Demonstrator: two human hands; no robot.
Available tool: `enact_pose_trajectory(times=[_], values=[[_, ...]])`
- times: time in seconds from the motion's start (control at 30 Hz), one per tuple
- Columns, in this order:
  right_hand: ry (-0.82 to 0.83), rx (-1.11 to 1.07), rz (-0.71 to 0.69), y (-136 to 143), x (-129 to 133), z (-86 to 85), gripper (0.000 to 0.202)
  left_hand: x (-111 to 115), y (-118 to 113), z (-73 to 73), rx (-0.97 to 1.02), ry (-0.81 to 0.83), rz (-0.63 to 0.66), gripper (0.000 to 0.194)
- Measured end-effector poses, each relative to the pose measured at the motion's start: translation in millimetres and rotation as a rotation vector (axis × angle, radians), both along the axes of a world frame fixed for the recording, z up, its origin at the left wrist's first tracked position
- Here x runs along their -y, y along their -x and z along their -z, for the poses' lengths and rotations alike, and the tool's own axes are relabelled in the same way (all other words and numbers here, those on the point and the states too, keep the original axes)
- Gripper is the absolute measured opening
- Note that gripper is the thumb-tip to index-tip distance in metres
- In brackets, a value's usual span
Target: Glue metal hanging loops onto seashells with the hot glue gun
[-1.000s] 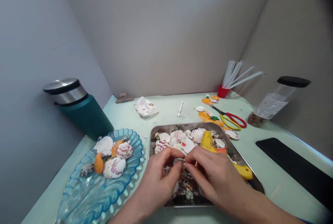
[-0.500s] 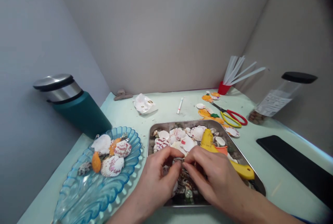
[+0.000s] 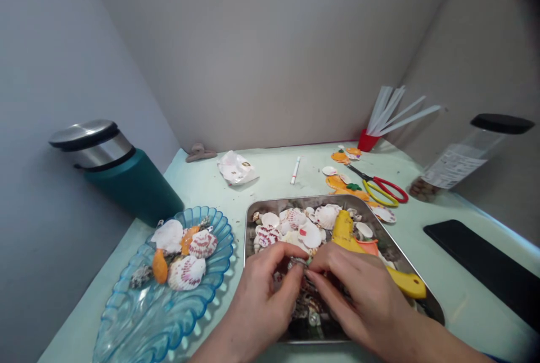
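Both hands meet over a metal tray (image 3: 407, 261) full of shells. My left hand (image 3: 270, 290) pinches a small greyish shell-like piece (image 3: 297, 262) between thumb and forefinger. Right beside it, my right hand (image 3: 358, 290) is closed with its fingertips at the same piece; what they grip is too small to make out. Behind the fingers lie white and purple-striped shells (image 3: 293, 218). A yellow glue gun (image 3: 343, 231) rests on the tray's right side, partly behind my right hand.
At the left, a blue scalloped dish (image 3: 143, 318) holds shells, with a teal bottle (image 3: 130, 183) behind. Further back are crumpled packaging (image 3: 236, 168), a white pen (image 3: 295, 170), scissors (image 3: 379, 188) and a red cup of glue sticks (image 3: 368, 140). Right: a jar (image 3: 455, 166), a black object (image 3: 476, 261).
The whole view has shifted slightly, so the tray and most objects appear a little further right. My hands stay together at the small piece, with only slight finger movement.
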State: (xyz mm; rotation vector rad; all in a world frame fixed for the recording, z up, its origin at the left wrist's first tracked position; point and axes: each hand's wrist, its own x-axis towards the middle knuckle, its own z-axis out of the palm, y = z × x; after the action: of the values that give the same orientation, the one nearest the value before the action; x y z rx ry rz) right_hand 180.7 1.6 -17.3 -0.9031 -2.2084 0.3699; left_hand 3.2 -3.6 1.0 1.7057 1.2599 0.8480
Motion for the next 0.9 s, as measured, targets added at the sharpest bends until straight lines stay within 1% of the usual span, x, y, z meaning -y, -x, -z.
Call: enact_pose_trajectory(times=[0.2, 0.43, 0.5, 0.63, 0.7, 0.8, 0.9], values=[[-0.02, -0.004, -0.004, -0.9, 1.4, -1.7, 0.013, -1.8, 2.0, 5.2, 0.024, -0.021, 0.044, 0.015], [0.022, -0.016, -0.02, -0.3, -1.4, -6.8, 0.014, -4.9, 3.9, 8.5, 0.034, 0.003, 0.086, 0.015], [0.031, -0.013, -0.025, -0.3, -3.1, -9.6, 0.014, -5.6, 3.6, 8.9, 0.04, -0.003, 0.058, 0.014], [0.006, -0.01, -0.021, 0.9, -4.6, -14.7, 0.016, -7.2, 3.6, 7.3, 0.014, -0.005, 0.046, 0.014], [-0.003, -0.005, -0.012, 2.0, -4.0, -13.8, 0.016, -7.6, 3.4, 4.3, 0.029, -0.035, 0.037, 0.014], [-0.025, -0.023, -0.009, 2.8, -3.4, -7.6, 0.016, -7.3, 2.2, -0.8, 0.08, -0.094, 0.009, 0.014], [-0.049, -0.072, -0.033, 1.9, -4.6, -1.2, 0.016, -6.5, -0.4, -3.6, 0.092, -0.09, -0.02, 0.016]])
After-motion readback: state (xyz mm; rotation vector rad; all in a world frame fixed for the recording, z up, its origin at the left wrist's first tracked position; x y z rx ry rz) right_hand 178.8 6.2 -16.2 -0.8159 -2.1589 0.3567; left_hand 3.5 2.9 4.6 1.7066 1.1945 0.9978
